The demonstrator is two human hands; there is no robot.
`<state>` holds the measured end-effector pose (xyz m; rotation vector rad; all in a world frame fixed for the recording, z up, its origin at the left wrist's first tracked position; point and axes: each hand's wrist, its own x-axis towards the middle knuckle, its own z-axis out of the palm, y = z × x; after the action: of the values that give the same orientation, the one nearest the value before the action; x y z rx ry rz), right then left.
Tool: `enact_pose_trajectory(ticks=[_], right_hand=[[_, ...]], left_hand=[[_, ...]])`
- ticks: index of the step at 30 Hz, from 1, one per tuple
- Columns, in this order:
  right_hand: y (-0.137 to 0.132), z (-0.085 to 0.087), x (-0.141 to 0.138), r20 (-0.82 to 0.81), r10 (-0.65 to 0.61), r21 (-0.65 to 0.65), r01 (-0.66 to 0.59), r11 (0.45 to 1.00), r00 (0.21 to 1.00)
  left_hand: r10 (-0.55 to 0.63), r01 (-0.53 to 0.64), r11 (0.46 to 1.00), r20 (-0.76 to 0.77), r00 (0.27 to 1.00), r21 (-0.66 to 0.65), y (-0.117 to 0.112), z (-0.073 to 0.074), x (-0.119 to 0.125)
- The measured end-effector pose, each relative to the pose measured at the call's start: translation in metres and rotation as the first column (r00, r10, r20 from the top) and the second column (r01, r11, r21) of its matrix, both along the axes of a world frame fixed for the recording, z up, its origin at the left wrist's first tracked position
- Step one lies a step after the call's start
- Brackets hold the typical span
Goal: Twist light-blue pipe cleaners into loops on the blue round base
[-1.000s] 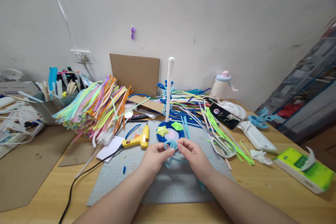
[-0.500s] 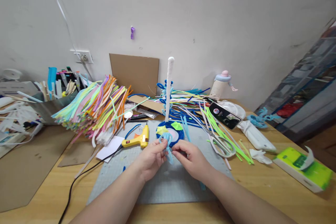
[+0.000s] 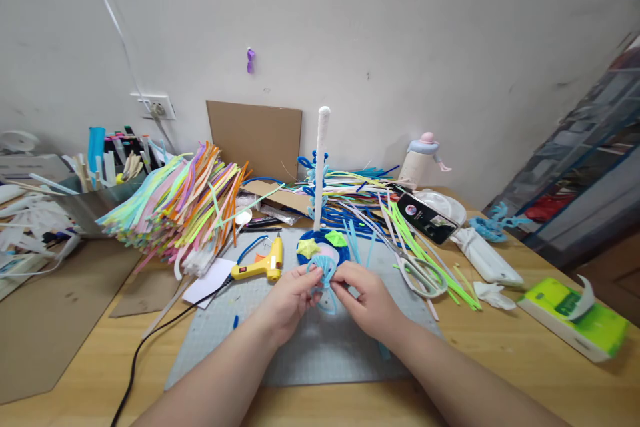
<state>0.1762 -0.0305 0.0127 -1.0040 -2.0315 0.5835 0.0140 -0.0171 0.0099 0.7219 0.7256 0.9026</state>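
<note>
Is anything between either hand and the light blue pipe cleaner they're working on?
Nothing visible. The left hand and right hand both pinch the pipe cleaner directly, one from each side, above the mat. The glue gun lies apart, to the left.

One blue pipe-cleaner loop (image 3: 324, 273), one glue gun (image 3: 260, 268), one scissors (image 3: 423, 275), one phone (image 3: 425, 219), one tissue pack (image 3: 570, 317).

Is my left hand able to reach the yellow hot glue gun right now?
Probably yes: the yellow hot glue gun lies close beyond the left hand on the grey cutting mat, with nothing between them. But that hand is pinching the light blue pipe-cleaner loop.
</note>
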Motion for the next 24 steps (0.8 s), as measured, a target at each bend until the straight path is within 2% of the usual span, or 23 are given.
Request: enact_pose_trajectory(ticks=[4, 7, 13, 19, 24], right_hand=[[-0.0019, -0.0003, -0.0012, -0.028, 0.034, -0.004, -0.034, 0.999, 0.999], [-0.0012, -0.003, -0.0007, -0.004, 0.02, 0.041, -0.02, 0.999, 1.0], [0.0015, -0.007, 0.0018, 0.006, -0.015, 0.174, 0.013, 0.985, 1.0], [-0.0005, -0.0033, 0.0018, 0.091, -0.034, 0.239, 0.011, 0.971, 0.995], [-0.0015, -0.0015, 0.0008, 0.091, -0.079, 0.258, 0.053, 0.965, 0.993]], left_hand=[[0.002, 0.0, 0.999, -0.035, 0.999, 0.044, -0.0013, 0.0017, 0.0004], [-0.021, 0.021, 0.999, -0.007, 1.0, 0.042, -0.0016, 0.0028, 0.0001], [-0.054, 0.065, 0.994, 0.116, 0.992, -0.093, -0.0014, 0.0019, -0.0009], [-0.048, 0.051, 0.998, 0.08, 0.996, -0.03, -0.0009, 0.0022, -0.0009], [-0.096, 0.1, 0.994, 0.09, 0.991, -0.041, -0.0015, 0.0046, -0.0018]])
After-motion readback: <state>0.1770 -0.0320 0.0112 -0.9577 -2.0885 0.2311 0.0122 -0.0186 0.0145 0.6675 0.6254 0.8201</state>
